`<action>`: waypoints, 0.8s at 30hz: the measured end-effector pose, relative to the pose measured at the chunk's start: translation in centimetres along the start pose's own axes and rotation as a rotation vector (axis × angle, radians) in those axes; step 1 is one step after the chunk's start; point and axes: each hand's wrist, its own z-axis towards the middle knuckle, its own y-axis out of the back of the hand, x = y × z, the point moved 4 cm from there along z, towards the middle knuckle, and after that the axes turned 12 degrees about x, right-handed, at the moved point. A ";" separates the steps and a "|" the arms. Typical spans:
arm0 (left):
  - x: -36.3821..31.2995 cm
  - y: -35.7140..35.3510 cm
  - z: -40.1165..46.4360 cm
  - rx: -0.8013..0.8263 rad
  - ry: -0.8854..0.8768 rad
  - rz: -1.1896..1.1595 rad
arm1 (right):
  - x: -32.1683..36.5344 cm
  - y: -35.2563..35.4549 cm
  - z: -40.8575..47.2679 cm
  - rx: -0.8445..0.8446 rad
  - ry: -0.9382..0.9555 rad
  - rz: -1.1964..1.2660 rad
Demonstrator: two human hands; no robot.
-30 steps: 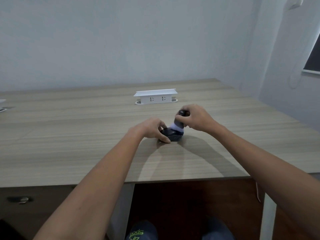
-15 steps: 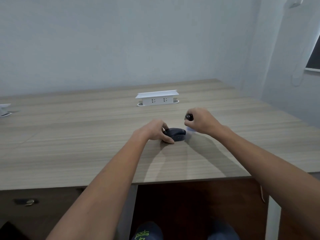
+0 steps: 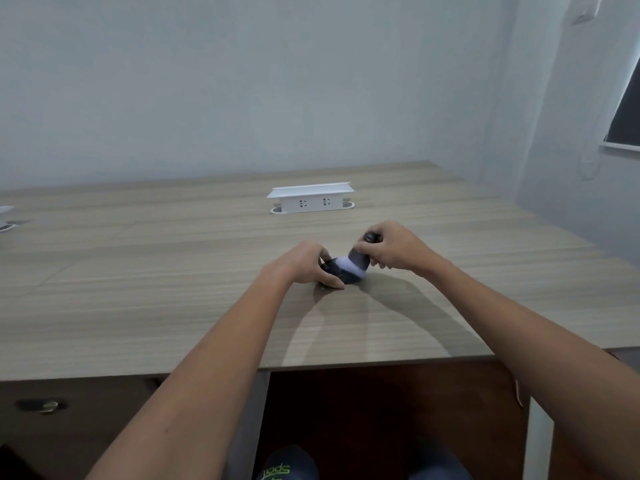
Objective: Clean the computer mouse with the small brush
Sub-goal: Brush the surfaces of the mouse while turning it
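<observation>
A dark computer mouse (image 3: 341,274) rests on the wooden table (image 3: 173,271) in the middle of the view. My left hand (image 3: 306,263) grips its left side, thumb along the near edge, and covers much of it. My right hand (image 3: 393,249) holds a small brush (image 3: 356,263) with a dark handle and white bristles. The bristles press on the top of the mouse from the right. The handle's dark end pokes out above my right fingers.
A white socket box (image 3: 311,199) stands on the table behind the mouse. Another white object (image 3: 5,216) sits at the far left edge. A drawer front with a metal lock (image 3: 48,406) lies below the near table edge at left.
Half a second ago the brush was lifted off to the right of the mouse. Now my right hand has brought it back onto the mouse top. The left hand has kept its hold.
</observation>
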 end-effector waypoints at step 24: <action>0.6 -0.4 0.1 -0.037 -0.050 -0.048 | -0.3 1.3 1.7 -0.055 -0.095 0.191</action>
